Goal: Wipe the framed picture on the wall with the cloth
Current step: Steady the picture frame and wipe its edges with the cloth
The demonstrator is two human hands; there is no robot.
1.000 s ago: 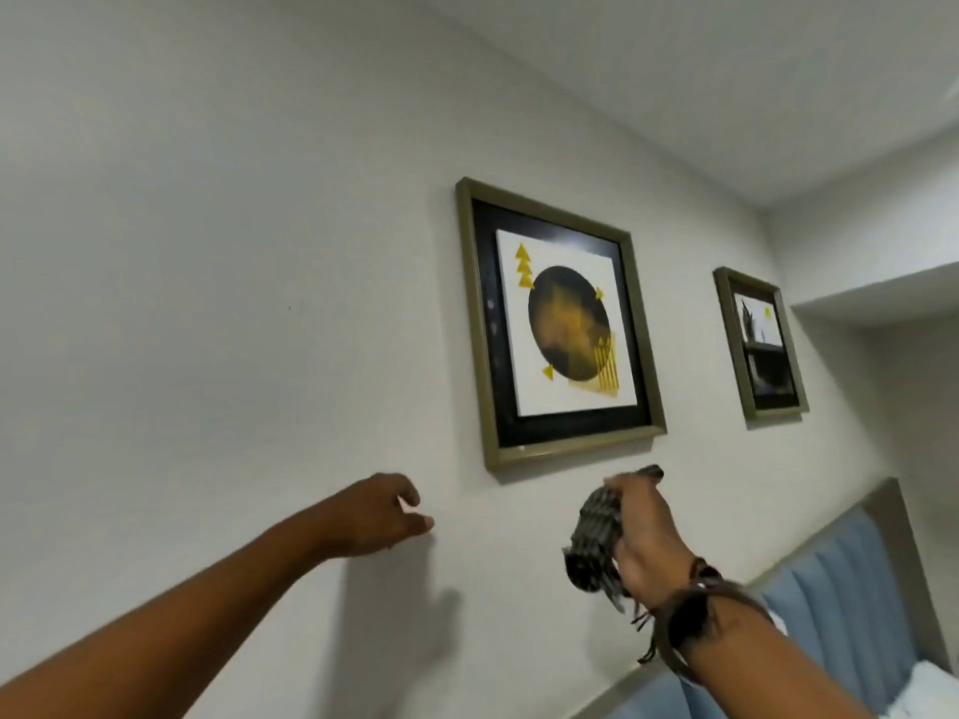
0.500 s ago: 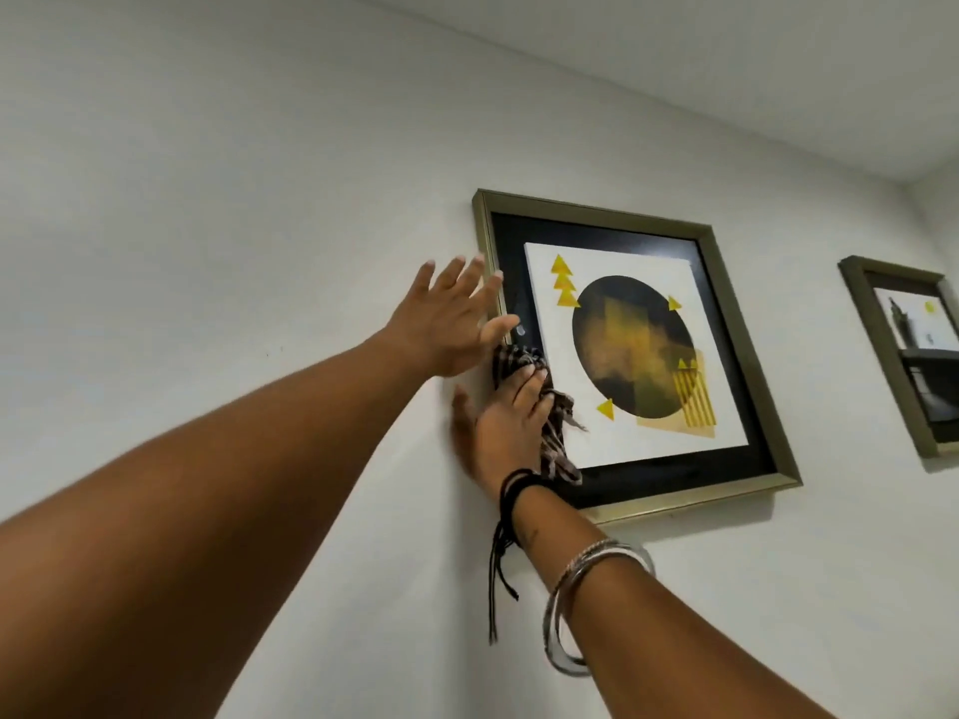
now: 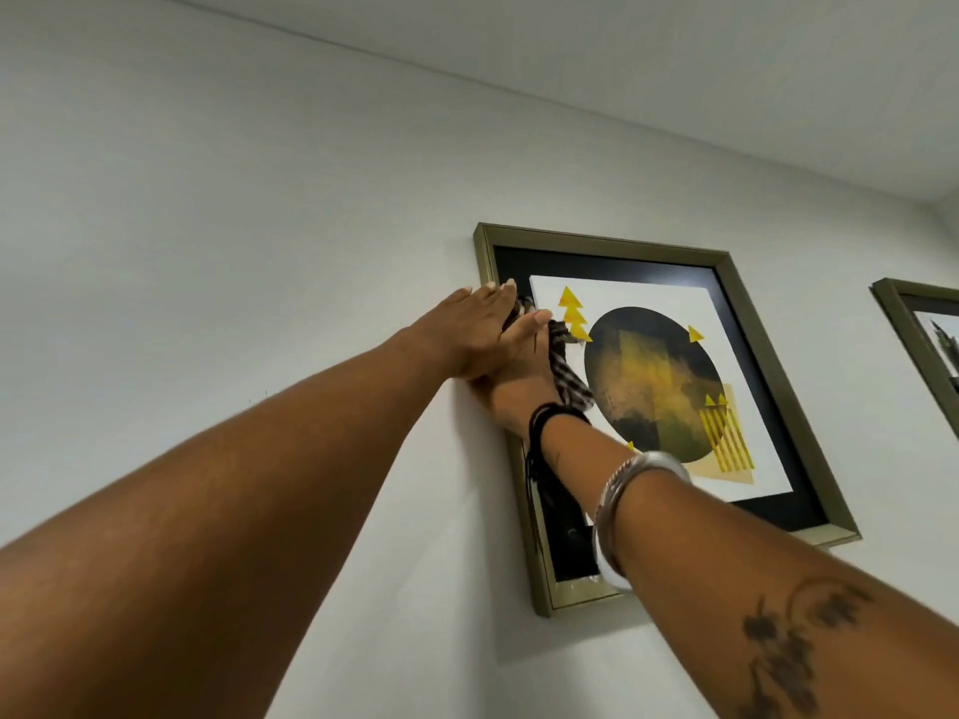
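My right hand (image 3: pixel 519 376) presses the dark checked cloth (image 3: pixel 568 376) flat against the glass of the gold-framed picture with the black circle and yellow triangles (image 3: pixel 726 282), my fingers (image 3: pixel 534 320) stretched over the cloth toward 12 o'clock near the frame's upper left corner. My left hand (image 3: pixel 467 329) lies open with its fingers straight, gripping nothing, resting across my right hand and reaching the frame's left edge. The picture hangs on the white wall (image 3: pixel 207 225), and at 3 o'clock, well apart, a second gold-framed picture (image 3: pixel 918 339) is cut off by the view's edge.
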